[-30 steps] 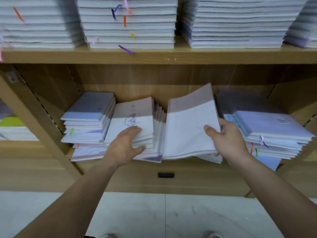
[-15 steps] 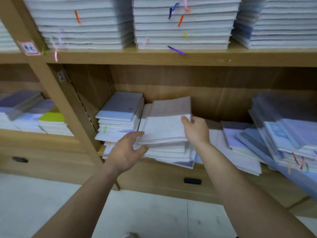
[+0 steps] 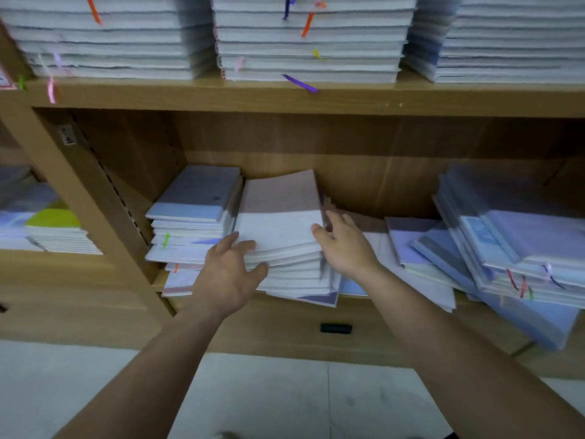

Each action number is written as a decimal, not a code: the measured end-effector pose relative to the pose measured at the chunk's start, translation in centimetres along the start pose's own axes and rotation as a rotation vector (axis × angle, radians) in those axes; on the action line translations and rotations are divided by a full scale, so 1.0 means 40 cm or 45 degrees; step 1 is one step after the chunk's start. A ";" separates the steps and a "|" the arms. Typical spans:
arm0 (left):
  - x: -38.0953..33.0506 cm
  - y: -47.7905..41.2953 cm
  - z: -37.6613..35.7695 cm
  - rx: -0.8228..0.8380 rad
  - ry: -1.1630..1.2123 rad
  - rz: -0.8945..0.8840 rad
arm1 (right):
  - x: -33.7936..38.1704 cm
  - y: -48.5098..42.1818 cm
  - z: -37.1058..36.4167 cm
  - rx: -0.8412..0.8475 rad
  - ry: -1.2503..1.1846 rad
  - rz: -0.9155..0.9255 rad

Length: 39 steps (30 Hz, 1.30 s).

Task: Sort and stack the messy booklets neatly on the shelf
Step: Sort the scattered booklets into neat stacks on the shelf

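Three tall upper stacks [image 3: 310, 42] of white-edged booklets fill the top board of the wood-grain shelf unit [image 3: 316, 101]. Down in the lower bay, the right pile [image 3: 512, 242] of glossy blue covers leans and fans out, and flat booklets [image 3: 408, 239] lie between it and the action. Against the left wall sits the left stack [image 3: 196, 217], squarer, blue on top. Beside it is the middle stack [image 3: 281, 229], its cover matte pink and white. The left hand [image 3: 228, 274] clamps its front corner, fingers above, thumb below. The right hand [image 3: 345, 245] lies flat on its blurred right side. Thin ribbon markers [image 3: 300, 83] poke out, orange and purple.
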State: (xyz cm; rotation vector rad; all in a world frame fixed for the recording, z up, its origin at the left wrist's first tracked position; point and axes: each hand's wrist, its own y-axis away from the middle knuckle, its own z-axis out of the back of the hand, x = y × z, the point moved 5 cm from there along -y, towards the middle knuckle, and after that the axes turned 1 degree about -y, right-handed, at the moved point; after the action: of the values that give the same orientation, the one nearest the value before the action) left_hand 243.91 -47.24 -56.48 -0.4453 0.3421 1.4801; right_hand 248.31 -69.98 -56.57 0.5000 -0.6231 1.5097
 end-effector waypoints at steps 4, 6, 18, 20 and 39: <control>-0.124 0.019 -0.012 -0.109 0.064 -0.246 | -0.087 0.074 0.101 -0.014 0.135 0.067; -0.195 0.036 -0.041 -0.079 0.093 -0.371 | -0.141 0.111 0.166 -0.035 0.168 0.075; -0.379 0.079 -0.290 0.297 -0.160 -0.464 | -0.454 0.316 0.237 0.168 0.182 -0.243; -0.374 0.067 -0.314 0.334 -0.182 -0.438 | -0.491 0.326 0.226 0.163 0.226 -0.291; -0.379 0.027 -0.389 0.523 -0.476 -0.665 | -0.587 0.266 0.185 -0.134 0.035 -0.590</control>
State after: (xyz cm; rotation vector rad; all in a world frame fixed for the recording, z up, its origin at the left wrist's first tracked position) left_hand 242.60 -68.00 -62.81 0.0774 0.2010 0.9224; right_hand 238.13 -92.42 -67.21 0.5015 -0.5186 1.0389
